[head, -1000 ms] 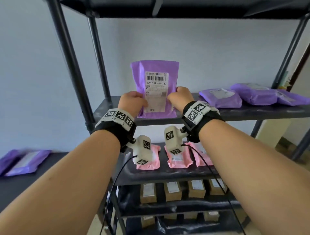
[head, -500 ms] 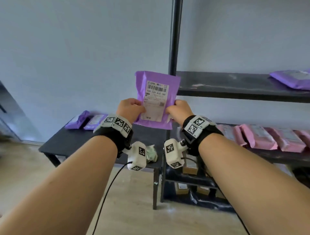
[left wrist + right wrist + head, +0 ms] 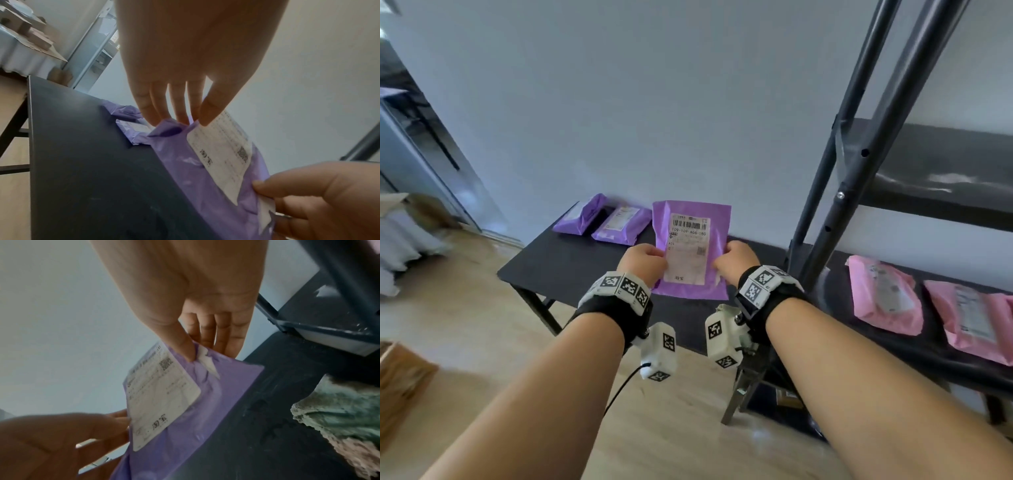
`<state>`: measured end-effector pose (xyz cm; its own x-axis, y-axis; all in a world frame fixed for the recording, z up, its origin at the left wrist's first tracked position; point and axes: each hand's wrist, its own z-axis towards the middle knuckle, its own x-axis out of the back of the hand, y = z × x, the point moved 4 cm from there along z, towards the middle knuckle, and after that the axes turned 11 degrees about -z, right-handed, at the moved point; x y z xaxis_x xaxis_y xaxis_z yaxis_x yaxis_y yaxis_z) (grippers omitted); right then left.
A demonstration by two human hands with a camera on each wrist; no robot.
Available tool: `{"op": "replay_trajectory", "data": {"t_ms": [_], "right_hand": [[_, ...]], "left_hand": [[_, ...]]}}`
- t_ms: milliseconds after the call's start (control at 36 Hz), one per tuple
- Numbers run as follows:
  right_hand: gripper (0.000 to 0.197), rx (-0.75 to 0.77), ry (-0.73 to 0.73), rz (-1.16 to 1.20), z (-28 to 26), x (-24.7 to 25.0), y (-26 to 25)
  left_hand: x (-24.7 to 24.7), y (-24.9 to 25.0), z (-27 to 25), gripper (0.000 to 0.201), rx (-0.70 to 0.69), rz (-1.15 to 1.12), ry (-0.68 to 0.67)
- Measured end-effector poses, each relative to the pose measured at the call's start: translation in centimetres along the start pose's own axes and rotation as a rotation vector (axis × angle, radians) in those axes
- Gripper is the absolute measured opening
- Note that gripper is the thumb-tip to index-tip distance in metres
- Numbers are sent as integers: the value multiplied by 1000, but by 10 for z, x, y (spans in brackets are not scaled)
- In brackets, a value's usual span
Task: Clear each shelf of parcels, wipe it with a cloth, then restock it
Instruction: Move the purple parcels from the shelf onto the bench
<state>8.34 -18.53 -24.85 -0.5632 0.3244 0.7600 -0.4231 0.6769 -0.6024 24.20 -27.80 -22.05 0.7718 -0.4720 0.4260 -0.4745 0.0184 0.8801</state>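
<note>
Purple parcel [image 3: 690, 248] upright above black table [image 3: 571, 263], left hand [image 3: 643, 263] pinching its left edge, right hand [image 3: 736, 257] pinching its right edge, two purple parcels [image 3: 602, 221] on table behind, cloth [image 3: 339, 415] on table, pink parcels [image 3: 928, 301] on shelf [image 3: 914, 356] at right.

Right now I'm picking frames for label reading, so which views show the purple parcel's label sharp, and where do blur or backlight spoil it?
Head view: label on the purple parcel fairly sharp, barcode and code digits legible; room edges smeared, shelf posts bowed. Left wrist view: left hand backlit and dark, label soft. Right wrist view: label oblique, mildly blurred; right hand shadowed.
</note>
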Motion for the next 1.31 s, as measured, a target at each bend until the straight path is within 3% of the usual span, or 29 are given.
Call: {"op": "replay_trajectory", "data": {"t_ms": [167, 333, 389, 444, 889, 1083, 1194, 1305], "right_hand": [[24, -38, -79, -57, 59, -29, -5], [17, -85, -149, -75, 102, -61, -14], [5, -89, -163, -86, 118, -69, -18], [4, -96, -165, -94, 135, -76, -21], [23, -308, -186, -84, 262, -139, -54], [30, -408, -214, -64, 276, -162, -55], [43, -492, -231, -70, 272, -163, -49], [39, -504, -215, -113, 263, -151, -44]], "left_hand": [[-8, -24, 52, 26, 78, 32, -52], [-13, -41, 108, 20, 173, 74, -80], [-14, -44, 131, 12, 177, 105, -88], [-15, -46, 154, 16, 183, 124, -117], [-27, -78, 345, 31, 169, 328, -397], [-35, -100, 379, 44, 148, 437, -512], [-36, -99, 384, 48, 117, 472, -453], [-40, -88, 380, 55, 91, 430, -442]]}}
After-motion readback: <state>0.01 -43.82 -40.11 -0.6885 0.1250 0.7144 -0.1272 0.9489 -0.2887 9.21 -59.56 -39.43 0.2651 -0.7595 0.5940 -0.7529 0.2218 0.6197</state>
